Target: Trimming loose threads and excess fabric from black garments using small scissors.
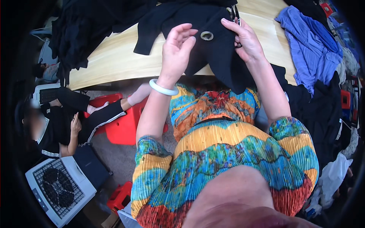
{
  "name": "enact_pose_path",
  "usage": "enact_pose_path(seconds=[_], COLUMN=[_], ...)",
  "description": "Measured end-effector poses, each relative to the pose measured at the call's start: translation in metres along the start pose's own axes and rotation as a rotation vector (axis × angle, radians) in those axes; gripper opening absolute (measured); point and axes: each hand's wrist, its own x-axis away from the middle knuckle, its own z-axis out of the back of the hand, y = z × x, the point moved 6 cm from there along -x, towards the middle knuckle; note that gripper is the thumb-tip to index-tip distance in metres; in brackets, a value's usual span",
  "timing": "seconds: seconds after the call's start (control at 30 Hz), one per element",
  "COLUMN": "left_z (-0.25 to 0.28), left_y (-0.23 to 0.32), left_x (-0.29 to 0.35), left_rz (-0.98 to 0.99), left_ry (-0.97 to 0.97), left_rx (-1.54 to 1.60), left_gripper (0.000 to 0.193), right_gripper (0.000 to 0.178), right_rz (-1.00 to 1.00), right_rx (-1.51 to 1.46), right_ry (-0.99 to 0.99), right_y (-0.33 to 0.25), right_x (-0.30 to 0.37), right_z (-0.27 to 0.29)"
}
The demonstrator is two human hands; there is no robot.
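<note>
Black garments (224,57) lie in front of me on a pale wooden table (114,62), one hanging over its near edge. A small grey-white ring (207,35), much like a narrow roll of tape, rests on the black cloth between my hands. My left hand (176,49), with a pale bangle at the wrist, is raised over the cloth just left of the ring. Its fingers are loosely bent, thumb apart, and nothing shows in them. Small dark scissors (236,17) are in my right hand (246,41), blades pointing away from me; the fingers partly hide them.
More black clothes (81,34) are heaped at the table's far left. Purple-blue garments (308,45) hang over its right side. To my left, a person (72,125) sits with legs stretched over red stools (121,127), near a grey-white fan unit (61,186).
</note>
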Motion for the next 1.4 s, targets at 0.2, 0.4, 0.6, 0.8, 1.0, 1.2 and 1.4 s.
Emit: enact_pose_path(seconds=[0.2, 0.4, 0.6, 0.8, 1.0, 1.2, 1.4], left_z=[0.006, 0.002, -0.002, 0.001, 0.004, 0.009, 0.005], left_y=[-0.002, 0.002, 0.020, 0.012, -0.022, -0.033, -0.028], left_x=[0.003, 0.000, 0.007, 0.005, 0.005, 0.008, 0.013], left_rz=[-0.038, -0.122, -0.492, -0.058, 0.498, 0.542, 0.565], left_ry=[0.154, 0.154, 0.071, -0.029, -0.230, -0.210, -0.231], left_rx=[-0.443, -0.454, -0.738, -0.420, 0.481, 0.568, 0.541], left_gripper=[0.023, 0.014, 0.005, 0.008, 0.003, 0.003, 0.004], right_gripper=[0.041, 0.048, 0.051, 0.045, 0.052, 0.029, 0.022], right_rz=[0.086, 0.128, 0.156, 0.164, 0.311, 0.315, 0.264], right_rx=[0.185, 0.234, 0.269, 0.331, 0.801, 0.935, 1.149], right_ry=[0.026, 0.037, 0.019, -0.014, 0.153, -0.163, -0.513], right_y=[0.007, 0.004, 0.003, 0.013, 0.015, -0.009, -0.006], right_x=[0.000, 0.007, 0.004, 0.000, -0.002, 0.024, 0.035], right_z=[-0.005, -0.016, -0.016, -0.016, 0.007, -0.011, -0.035])
